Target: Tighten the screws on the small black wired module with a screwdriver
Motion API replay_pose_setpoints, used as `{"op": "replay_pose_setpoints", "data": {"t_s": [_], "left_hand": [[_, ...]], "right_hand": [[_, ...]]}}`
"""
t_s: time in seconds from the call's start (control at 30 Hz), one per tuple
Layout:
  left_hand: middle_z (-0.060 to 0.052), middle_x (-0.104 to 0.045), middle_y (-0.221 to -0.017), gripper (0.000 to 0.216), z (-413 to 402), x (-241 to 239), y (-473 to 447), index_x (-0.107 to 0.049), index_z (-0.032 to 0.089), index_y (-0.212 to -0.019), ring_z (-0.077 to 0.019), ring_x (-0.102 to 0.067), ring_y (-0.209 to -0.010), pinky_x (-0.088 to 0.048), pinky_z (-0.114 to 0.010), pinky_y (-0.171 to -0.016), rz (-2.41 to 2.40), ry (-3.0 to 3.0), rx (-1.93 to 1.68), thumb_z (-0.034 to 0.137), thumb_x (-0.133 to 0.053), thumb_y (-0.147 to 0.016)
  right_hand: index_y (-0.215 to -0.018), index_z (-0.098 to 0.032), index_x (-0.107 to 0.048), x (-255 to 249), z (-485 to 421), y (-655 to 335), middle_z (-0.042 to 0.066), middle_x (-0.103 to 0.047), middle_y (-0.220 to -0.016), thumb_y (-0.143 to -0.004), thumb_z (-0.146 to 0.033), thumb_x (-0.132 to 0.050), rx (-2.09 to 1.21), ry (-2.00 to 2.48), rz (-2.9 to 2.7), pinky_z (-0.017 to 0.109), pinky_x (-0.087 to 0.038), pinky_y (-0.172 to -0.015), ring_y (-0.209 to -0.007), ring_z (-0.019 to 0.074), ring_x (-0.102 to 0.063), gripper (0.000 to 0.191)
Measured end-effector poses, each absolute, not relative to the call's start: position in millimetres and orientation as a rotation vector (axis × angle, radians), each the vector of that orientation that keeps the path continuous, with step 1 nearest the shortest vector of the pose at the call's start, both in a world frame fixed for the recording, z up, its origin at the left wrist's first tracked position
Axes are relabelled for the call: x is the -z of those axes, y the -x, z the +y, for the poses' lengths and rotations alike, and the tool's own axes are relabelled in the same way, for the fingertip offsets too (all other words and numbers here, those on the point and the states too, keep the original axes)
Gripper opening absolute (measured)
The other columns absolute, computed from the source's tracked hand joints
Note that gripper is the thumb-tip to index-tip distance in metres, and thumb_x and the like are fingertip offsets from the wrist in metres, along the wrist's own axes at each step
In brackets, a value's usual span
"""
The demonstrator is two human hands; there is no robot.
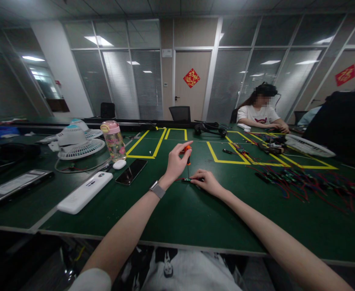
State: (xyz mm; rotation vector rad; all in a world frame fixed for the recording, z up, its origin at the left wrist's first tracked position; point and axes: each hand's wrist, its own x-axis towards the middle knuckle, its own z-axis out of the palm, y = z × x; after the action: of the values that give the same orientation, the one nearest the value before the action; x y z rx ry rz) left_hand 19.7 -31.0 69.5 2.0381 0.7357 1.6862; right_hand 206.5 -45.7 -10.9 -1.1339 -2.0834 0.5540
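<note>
Held upright in my left hand (177,161) is a screwdriver (189,159) with an orange and black handle. Its shaft points straight down at a small green circuit board (186,180) with thin red wires, lying on the green table. Whether the tip sits in a screw is too small to tell. My right hand (207,182) rests on the table with its fingers pinched on the board's right end, at a dark part partly hidden by the fingers. A watch is on my left wrist.
Left of my arms are a phone (132,171), a white power bank (85,192), a pink-lidded bottle (113,141) and white fans (80,145). At right lies a heap of wired boards (311,182). Yellow tape (230,162) marks the table; a person (260,109) sits across.
</note>
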Motion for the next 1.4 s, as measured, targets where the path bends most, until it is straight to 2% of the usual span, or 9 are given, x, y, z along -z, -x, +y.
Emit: {"op": "replay_pose_setpoints", "data": {"t_s": [0.13,0.27,0.37,0.6,0.8,0.87,1.1,1.27,1.4], "left_hand": [[-0.004,-0.063,-0.099,0.02,-35.1,-68.7,-20.3,-0.076,0.023,-0.113,-0.0169,-0.064,-0.09,-0.055,-0.028,-0.083,0.861,-2.081,-1.795,0.025,-0.07,-0.094],[-0.007,-0.066,-0.115,0.027,-36.2,-69.1,-22.2,-0.073,0.024,-0.122,-0.0178,-0.066,-0.102,-0.055,-0.03,-0.09,0.816,-2.074,-1.754,0.025,-0.053,-0.104],[-0.008,-0.07,-0.115,0.034,-33.6,-67.7,-22.8,-0.068,0.023,-0.131,-0.0168,-0.069,-0.094,-0.056,-0.03,-0.086,0.764,-2.045,-1.707,0.023,-0.045,-0.107],[-0.004,-0.064,-0.096,0.017,-31.5,-65.5,-19.9,-0.075,0.021,-0.111,-0.017,-0.063,-0.087,-0.053,-0.027,-0.078,0.889,-2.07,-1.843,0.028,-0.068,-0.097],[-0.007,-0.066,-0.115,0.032,-32.9,-67.9,-20.3,-0.068,0.021,-0.128,-0.0168,-0.066,-0.101,-0.053,-0.028,-0.089,0.832,-2.061,-1.729,0.022,-0.044,-0.107],[-0.007,-0.068,-0.114,0.034,-32.0,-67.6,-20.4,-0.066,0.021,-0.131,-0.0158,-0.068,-0.095,-0.054,-0.028,-0.087,0.799,-2.049,-1.697,0.021,-0.042,-0.107],[-0.004,-0.064,-0.098,0.018,-28.9,-65.0,-17.4,-0.074,0.023,-0.113,-0.0173,-0.064,-0.088,-0.054,-0.029,-0.081,0.922,-2.075,-1.805,0.027,-0.066,-0.097],[-0.008,-0.064,-0.117,0.032,-29.5,-63.8,-18.8,-0.068,0.024,-0.13,-0.019,-0.066,-0.104,-0.055,-0.031,-0.091,0.865,-2.061,-1.747,0.022,-0.049,-0.105],[-0.008,-0.068,-0.117,0.035,-29.5,-63.0,-21.2,-0.064,0.024,-0.135,-0.0183,-0.068,-0.098,-0.056,-0.031,-0.087,0.802,-2.057,-1.71,0.019,-0.048,-0.105]], "right_hand": [[-0.1,-0.02,-0.084,11.2,-44.6,-207.9,0.008,-0.072,-0.093,-0.085,-0.026,-0.076,-0.567,1.136,-2.082,0.032,-0.054,-0.076,-0.082,0.0194,-0.068,0.018],[-0.098,-0.02,-0.084,12.7,-43.0,-207.9,0.007,-0.071,-0.092,-0.085,-0.027,-0.076,-0.563,1.159,-2.072,0.032,-0.054,-0.075,-0.081,0.0192,-0.067,0.017],[-0.098,-0.019,-0.084,13.3,-42.9,-207.4,0.008,-0.071,-0.092,-0.085,-0.025,-0.076,-0.564,1.164,-2.069,0.032,-0.054,-0.076,-0.081,0.0188,-0.067,0.017],[-0.097,-0.02,-0.084,13.3,-42.9,-206.8,0.007,-0.071,-0.09,-0.084,-0.024,-0.077,-0.566,1.187,-2.053,0.031,-0.053,-0.075,-0.077,0.0177,-0.065,0.016],[-0.097,-0.02,-0.084,12.4,-43.7,-207.3,0.007,-0.071,-0.09,-0.085,-0.027,-0.076,-0.568,1.176,-2.054,0.031,-0.053,-0.074,-0.073,0.0165,-0.064,0.016],[-0.097,-0.02,-0.084,12.4,-43.5,-207.3,0.007,-0.071,-0.09,-0.084,-0.027,-0.076,-0.561,1.171,-2.054,0.031,-0.053,-0.074,-0.074,0.0168,-0.064,0.016],[-0.097,-0.02,-0.084,14.2,-41.4,-207.5,0.007,-0.072,-0.089,-0.085,-0.028,-0.077,-0.55,1.169,-2.062,0.031,-0.053,-0.074,-0.074,0.0169,-0.064,0.016],[-0.097,-0.02,-0.084,14.0,-42.5,-206.5,0.007,-0.072,-0.089,-0.084,-0.027,-0.076,-0.56,1.161,-2.048,0.031,-0.053,-0.073,-0.072,0.016,-0.063,0.016],[-0.097,-0.02,-0.084,14.7,-42.6,-206.3,0.006,-0.071,-0.089,-0.084,-0.027,-0.076,-0.565,1.164,-2.044,0.031,-0.053,-0.072,-0.068,0.0151,-0.062,0.016]]}}
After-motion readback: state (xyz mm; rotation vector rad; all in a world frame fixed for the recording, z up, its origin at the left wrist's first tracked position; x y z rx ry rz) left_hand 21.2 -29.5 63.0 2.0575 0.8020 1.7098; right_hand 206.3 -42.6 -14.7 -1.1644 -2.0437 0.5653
